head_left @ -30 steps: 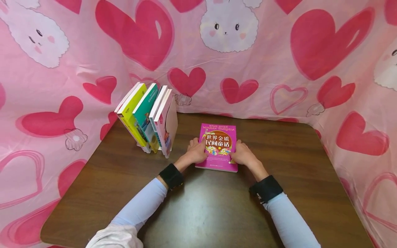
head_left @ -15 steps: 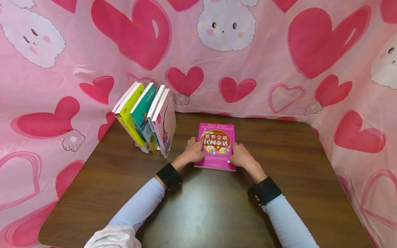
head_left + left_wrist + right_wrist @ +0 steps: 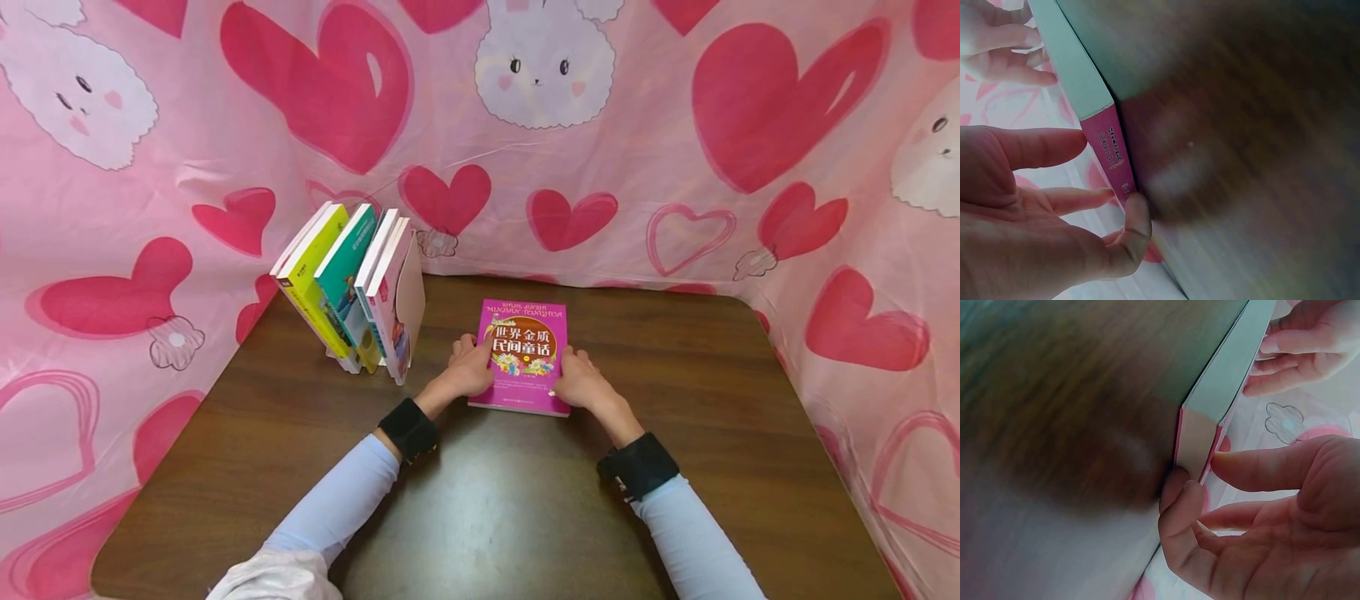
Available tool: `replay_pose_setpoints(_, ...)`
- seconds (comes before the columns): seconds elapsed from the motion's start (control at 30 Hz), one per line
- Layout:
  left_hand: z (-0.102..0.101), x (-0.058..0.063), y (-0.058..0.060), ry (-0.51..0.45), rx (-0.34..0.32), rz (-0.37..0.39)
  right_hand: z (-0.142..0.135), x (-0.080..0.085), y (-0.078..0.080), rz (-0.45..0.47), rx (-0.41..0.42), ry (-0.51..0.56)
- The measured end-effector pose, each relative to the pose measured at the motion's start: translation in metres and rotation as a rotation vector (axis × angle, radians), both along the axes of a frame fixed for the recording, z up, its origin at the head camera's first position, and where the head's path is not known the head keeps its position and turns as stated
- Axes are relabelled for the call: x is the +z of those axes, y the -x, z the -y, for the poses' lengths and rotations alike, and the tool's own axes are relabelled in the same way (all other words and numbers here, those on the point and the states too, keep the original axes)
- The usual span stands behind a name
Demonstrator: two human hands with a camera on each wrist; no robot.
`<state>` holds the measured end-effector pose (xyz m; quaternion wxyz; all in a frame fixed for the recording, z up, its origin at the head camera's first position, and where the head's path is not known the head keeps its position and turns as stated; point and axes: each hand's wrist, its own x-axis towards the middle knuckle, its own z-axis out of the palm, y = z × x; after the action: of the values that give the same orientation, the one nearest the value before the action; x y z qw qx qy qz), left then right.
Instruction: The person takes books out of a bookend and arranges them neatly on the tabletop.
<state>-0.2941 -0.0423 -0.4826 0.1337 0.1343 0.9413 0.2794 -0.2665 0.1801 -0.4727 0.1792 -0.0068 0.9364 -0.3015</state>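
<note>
A magenta paperback book (image 3: 525,397) lies flat on the table, its front cover facing up with white Chinese lettering over a brown oval. My left hand (image 3: 472,367) grips its left side, thumb over the cover. From the right side my right hand (image 3: 588,383) holds it in the same way. In the left wrist view, the fingers sit along the printed spine (image 3: 1109,147), one fingertip low by the tabletop. The right wrist view has a curled finger (image 3: 1182,500) at the lower edge of the pages and the thumb on the cover's edge.
Several books stand upright at the left back of the brown wooden table (image 3: 675,517), among them a yellow-green book (image 3: 315,275) and a teal book (image 3: 352,258). A pale pink bookend (image 3: 412,287) stands at their right. Pink heart-patterned cloth (image 3: 637,150) hangs behind and at both sides.
</note>
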Motion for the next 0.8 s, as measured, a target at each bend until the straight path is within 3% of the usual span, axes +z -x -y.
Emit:
replay_pose_setpoints(0.37, 0.002, 0.002, -0.001, -0.006, -0.011, 0.014, -0.001, 0.001, -0.001, 0.008, -0.003, 0.010)
replay_pose_setpoints(0.67, 0.013, 0.004, -0.001, -0.066, -0.049, 0.019, 0.000, 0.001, -0.003, -0.010, -0.008, -0.009)
replay_pose_setpoints(0.8, 0.025, 0.006, -0.009, -0.123, -0.056, -0.018, 0.001, 0.000, -0.007, -0.014, -0.013, -0.013)
